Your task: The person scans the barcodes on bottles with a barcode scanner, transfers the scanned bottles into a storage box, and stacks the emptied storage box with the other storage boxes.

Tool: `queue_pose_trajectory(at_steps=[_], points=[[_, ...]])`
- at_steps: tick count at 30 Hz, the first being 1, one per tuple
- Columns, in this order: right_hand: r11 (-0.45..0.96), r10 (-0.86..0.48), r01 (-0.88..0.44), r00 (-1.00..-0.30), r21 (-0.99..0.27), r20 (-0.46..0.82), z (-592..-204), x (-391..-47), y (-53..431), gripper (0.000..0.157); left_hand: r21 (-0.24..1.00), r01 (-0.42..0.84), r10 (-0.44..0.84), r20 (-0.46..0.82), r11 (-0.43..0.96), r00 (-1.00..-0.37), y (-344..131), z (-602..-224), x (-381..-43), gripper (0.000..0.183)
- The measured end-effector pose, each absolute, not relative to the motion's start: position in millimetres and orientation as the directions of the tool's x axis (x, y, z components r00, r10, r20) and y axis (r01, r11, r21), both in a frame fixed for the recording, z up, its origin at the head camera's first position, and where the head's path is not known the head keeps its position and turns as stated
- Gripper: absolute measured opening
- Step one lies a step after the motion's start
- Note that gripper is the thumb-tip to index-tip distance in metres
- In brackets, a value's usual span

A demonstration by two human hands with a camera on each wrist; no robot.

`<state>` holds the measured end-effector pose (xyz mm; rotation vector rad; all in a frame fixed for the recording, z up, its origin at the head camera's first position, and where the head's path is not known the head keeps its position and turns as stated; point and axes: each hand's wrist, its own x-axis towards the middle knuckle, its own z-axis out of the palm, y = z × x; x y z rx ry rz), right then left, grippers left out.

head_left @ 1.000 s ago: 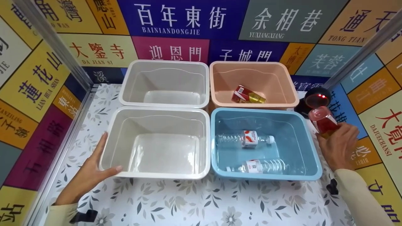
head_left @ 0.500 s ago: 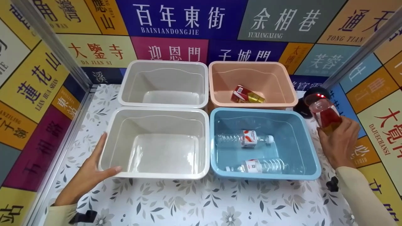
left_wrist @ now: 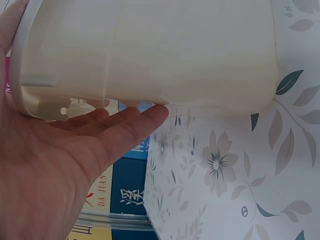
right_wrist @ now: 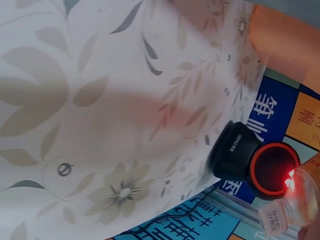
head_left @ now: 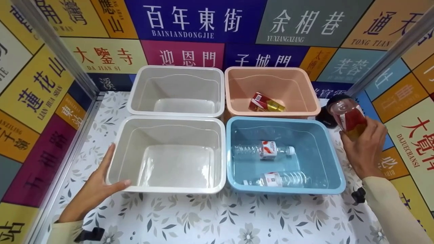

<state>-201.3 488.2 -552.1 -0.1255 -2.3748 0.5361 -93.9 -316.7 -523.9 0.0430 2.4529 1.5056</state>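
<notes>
Bottle (head_left: 355,127): red-labelled, tilted, right of the blue bin (head_left: 286,189); it has shifted across the black scanner (right_wrist: 274,170), so the red light now seems to catch it.
Right hand (head_left: 368,149): fingers clamped round that bottle.
Left hand (head_left: 95,189): fingers straight, thumb apart, touching the front pale bin (head_left: 176,162).
Bins: four; two pale, one blue, one peach (head_left: 295,84).
Contents: two clear bottles (head_left: 269,150) in blue; one red-gold pack (head_left: 266,102) in peach.

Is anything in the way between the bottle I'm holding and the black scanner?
Nothing visible: in the right wrist view, the bottle partly overlaps the black scanner, though I can't tell whether they touch.
</notes>
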Motion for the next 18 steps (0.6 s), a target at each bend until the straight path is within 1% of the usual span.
queue_pose_trajectory(at_steps=[11, 18], points=[[0.908, 0.174, -0.116, -0.769, -0.402, 0.615, -525, -204, 474, 0.075, 0.879, -0.109, 0.162, -0.205, 0.464, -0.965, -316, -524, -92, 0.123], [0.898, 0.15, -0.169, -0.749, -0.405, 0.646, -510, -211, 465, 0.076, 0.882, -0.112, 0.164, -0.207, 0.457, -0.965, -317, -524, -92, 0.122]])
